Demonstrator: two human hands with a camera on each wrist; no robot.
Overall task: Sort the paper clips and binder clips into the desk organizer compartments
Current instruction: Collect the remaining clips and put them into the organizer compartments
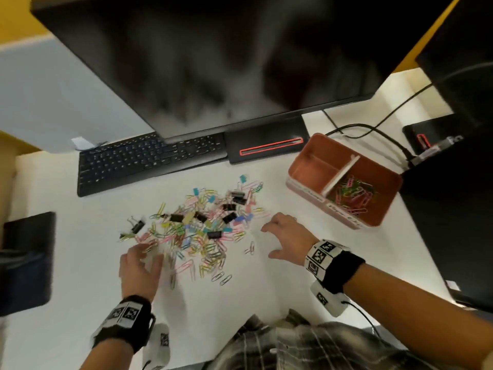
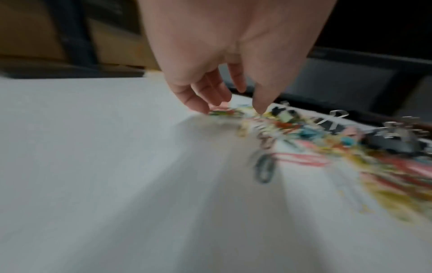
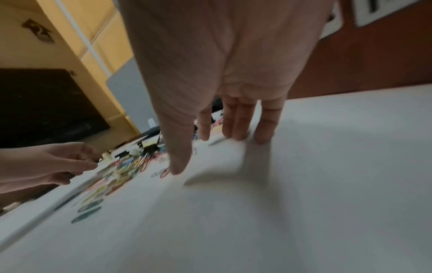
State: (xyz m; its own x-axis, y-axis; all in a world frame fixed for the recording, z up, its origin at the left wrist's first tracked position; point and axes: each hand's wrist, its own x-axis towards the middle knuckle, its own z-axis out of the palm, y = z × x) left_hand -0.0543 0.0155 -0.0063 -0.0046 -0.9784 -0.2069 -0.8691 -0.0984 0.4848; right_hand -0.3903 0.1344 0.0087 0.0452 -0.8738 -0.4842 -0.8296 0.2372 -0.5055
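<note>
Two hands: at the clip pile (image 1: 202,225)
Left hand (image 1: 140,268): fingers curled at pile's near-left edge; grip unclear
Right hand (image 1: 286,240): spread flat, right of pile
Desk organizer (image 1: 344,180): far-right of pile, paper clips (image 1: 354,192) inside

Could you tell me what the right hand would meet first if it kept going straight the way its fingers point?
Probably the right edge of the clip pile; the right hand points left-forward at it, fingers open, low over the desk.
</note>
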